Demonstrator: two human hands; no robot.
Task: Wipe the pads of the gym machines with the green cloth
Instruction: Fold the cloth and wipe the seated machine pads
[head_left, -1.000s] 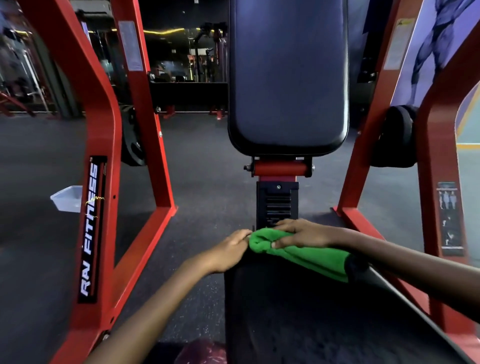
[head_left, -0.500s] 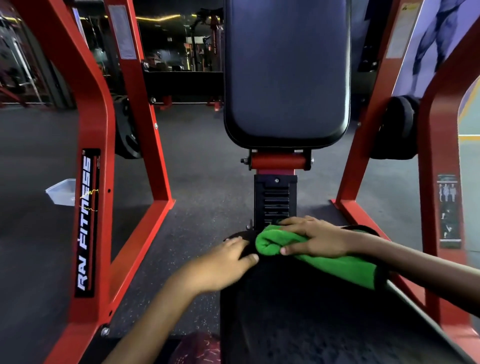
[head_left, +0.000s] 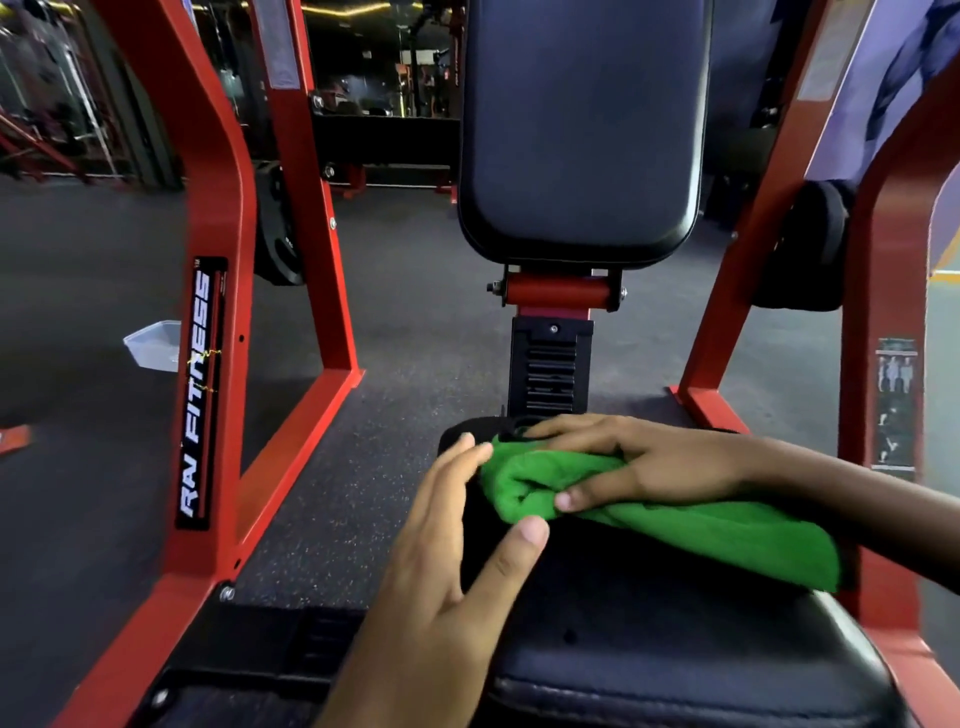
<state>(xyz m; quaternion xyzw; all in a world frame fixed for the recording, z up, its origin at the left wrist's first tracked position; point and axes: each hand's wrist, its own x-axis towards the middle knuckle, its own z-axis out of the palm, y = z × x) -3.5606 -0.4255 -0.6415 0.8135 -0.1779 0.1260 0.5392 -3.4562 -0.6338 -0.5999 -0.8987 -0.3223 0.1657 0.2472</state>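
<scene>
Wiping seat pad (head_left: 675, 649) | our right hand (head_left: 649, 462) grips green cloth (head_left: 623, 514) bunched at its far end | left hand (head_left: 457, 545) relaxed, bracing the pad edge | we'd press flat, overlap strokes toward us

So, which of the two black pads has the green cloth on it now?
The seat pad at the bottom, where the right hand holds the green cloth. The upright back pad stands bare behind it.
</scene>
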